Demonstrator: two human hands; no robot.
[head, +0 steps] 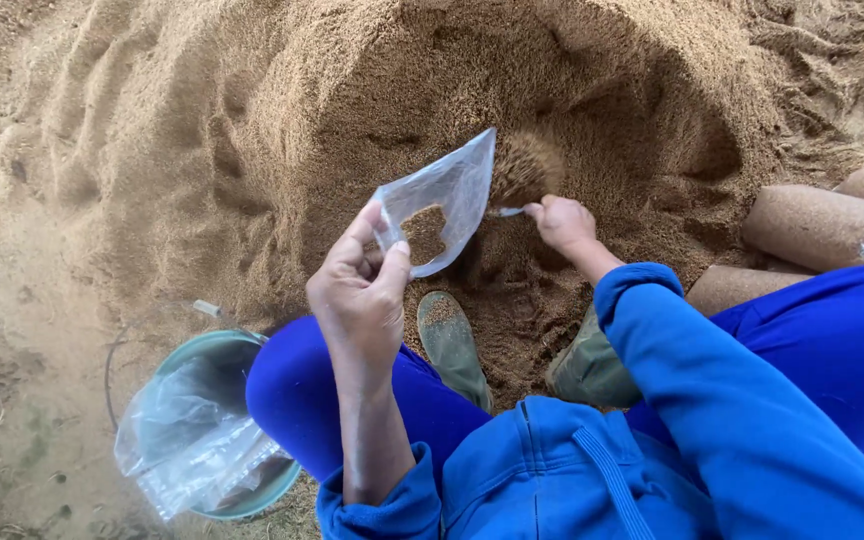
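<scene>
Now filling: left hand (pixel 360 300) pinching clear plastic bag (pixel 440 205) open above sawdust pile (pixel 252 130); right hand (pixel 560 222) gripping scoop (pixel 524 170), tipping sawdust in. Next needing scoop mouth aligned inside bag opening.

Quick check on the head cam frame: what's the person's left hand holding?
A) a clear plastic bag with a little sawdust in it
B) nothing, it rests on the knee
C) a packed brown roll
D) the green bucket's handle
A: the left hand pinches the mouth of a clear plastic bag raised over the sawdust pile, with a small brown heap visible inside it.
</scene>
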